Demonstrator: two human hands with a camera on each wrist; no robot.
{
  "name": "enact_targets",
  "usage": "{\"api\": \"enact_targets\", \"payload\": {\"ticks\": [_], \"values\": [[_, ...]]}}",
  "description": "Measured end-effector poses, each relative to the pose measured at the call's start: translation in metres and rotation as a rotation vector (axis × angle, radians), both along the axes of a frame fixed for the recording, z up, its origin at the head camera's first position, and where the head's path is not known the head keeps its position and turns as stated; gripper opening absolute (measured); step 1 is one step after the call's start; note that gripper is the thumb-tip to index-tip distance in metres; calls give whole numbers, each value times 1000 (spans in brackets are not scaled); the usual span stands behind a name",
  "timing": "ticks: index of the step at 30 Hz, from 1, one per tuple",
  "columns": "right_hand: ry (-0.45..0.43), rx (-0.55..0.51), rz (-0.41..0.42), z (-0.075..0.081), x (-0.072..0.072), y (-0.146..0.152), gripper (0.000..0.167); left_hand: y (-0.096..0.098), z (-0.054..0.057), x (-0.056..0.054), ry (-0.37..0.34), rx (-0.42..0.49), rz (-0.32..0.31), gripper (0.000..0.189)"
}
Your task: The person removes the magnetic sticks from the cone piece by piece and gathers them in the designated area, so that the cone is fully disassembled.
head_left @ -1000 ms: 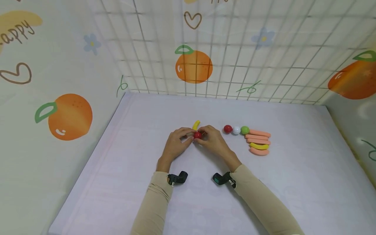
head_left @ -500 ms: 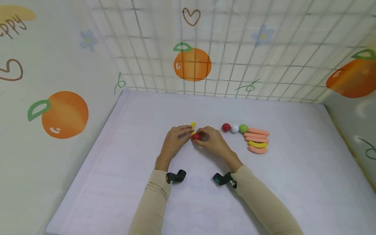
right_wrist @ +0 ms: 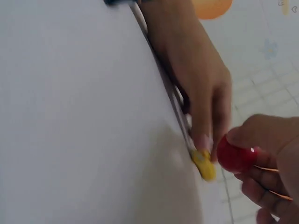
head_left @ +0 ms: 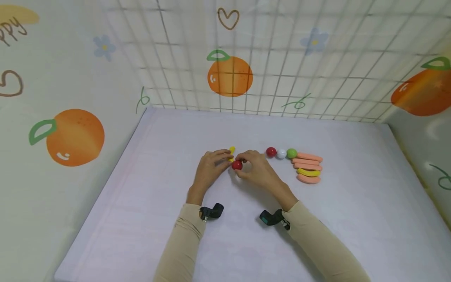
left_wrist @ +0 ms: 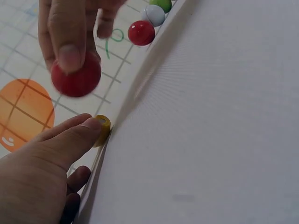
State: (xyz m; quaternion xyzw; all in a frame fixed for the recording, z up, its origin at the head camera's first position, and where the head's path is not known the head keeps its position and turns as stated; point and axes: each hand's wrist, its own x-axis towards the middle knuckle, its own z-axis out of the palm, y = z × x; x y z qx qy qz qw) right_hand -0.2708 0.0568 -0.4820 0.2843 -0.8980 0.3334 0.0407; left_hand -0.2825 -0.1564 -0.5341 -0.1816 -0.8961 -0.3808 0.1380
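In the head view my left hand pinches a short yellow curved stick between thumb and fingers, hiding part of it. A pale round spot shows on the end of the yellow stick in the left wrist view. My right hand holds a glossy red ball between thumb and fingertips. Both wrist views show a gap between this red ball and the yellow stick. The ball appears lifted off the table.
To the right, a second red ball, a white ball and a green ball lie in a row. Beside the green ball are several pink sticks and a yellow curved one. A wire grid stands behind the table.
Both hands were at the red ball by the yellow stick; now only my right hand holds the ball, drawn off the stick. The yellow stick has turned slightly in my left hand. The head view shifted slightly.
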Motion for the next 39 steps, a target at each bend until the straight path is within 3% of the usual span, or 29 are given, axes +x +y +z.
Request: {"api": "enact_targets", "payload": {"ticks": [7,12,19,28,35,39], "values": [[105,51,-134,10,-23,34,33,0,1,-1,-10,5,3,25],[84,71,-179,7,-33,51,34,2,0,1,-25,25,-16,25],[54,117,-180,1,-43,57,37,1,-3,2,-30,25,2,25],[31,189,-200,1,-50,60,38,0,-2,0,-53,24,9,24],[64,242,-203,-4,-51,60,39,0,-2,0,-34,17,11,24],[102,221,-210,-4,-47,58,41,-1,-1,1,-23,19,-1,24]]}}
